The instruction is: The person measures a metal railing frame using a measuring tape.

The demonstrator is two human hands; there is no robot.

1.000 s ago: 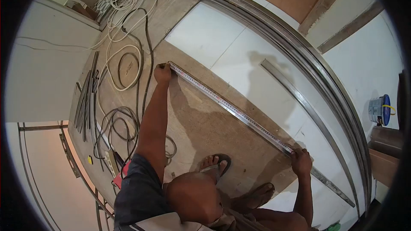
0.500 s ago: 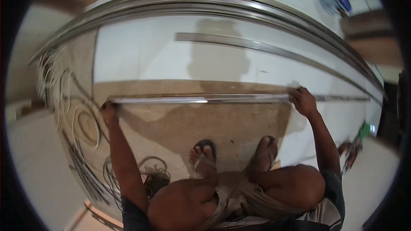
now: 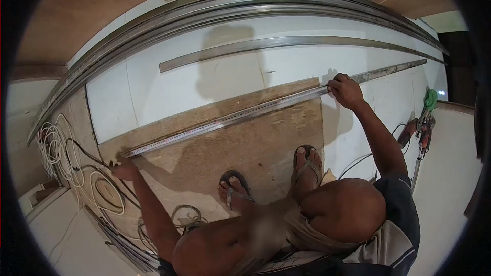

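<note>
A white measuring tape (image 3: 217,122) lies stretched along a long, thin metal bar (image 3: 391,70), which slants up to the right over a brown wooden board (image 3: 240,145). My left hand (image 3: 125,169) is at the left end of the tape, fingers curled close to its tip. Farther right, my right hand (image 3: 346,91) is closed around the tape and bar, with the knuckles on top. Whatever sits inside its palm is hidden. The bar runs on past this hand.
Beyond lie a loose flat metal strip (image 3: 266,42) and several long metal profiles (image 3: 245,7). Coiled white cable (image 3: 53,145) is at left, above thin rods (image 3: 125,243). At right is a red power tool (image 3: 407,134) with a green cord (image 3: 430,100). My sandalled feet rest on the board.
The view has turned, so the bar and tape now slant instead of running level. Tape markings have become sharp. Both hands stay near the same places along the bar.
</note>
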